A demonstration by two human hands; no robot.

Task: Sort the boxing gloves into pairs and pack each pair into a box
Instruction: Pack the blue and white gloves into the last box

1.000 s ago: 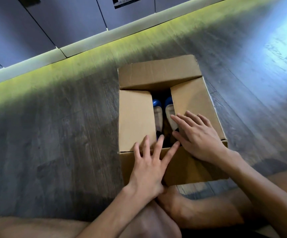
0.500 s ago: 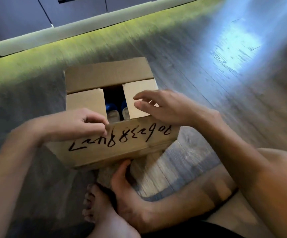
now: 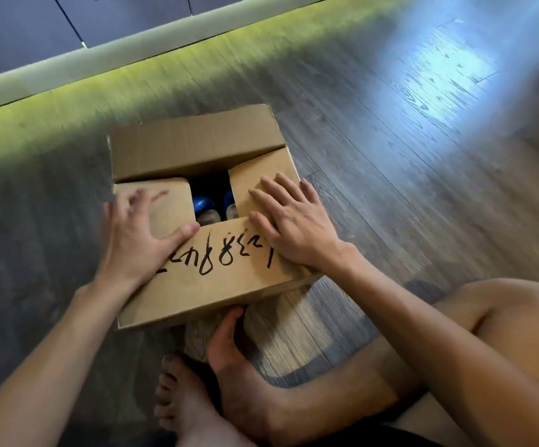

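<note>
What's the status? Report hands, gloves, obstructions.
Left hand pressing near flap, right hand flat on right flap. Blue gloves inside box, visible through centre gap. No obstruction seen.

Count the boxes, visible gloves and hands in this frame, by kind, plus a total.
Cardboard box: 1
Boxing gloves, seen through the flap gap: 2
Hands: 2, left hand and right hand, both on the flaps
Total: 5
</note>
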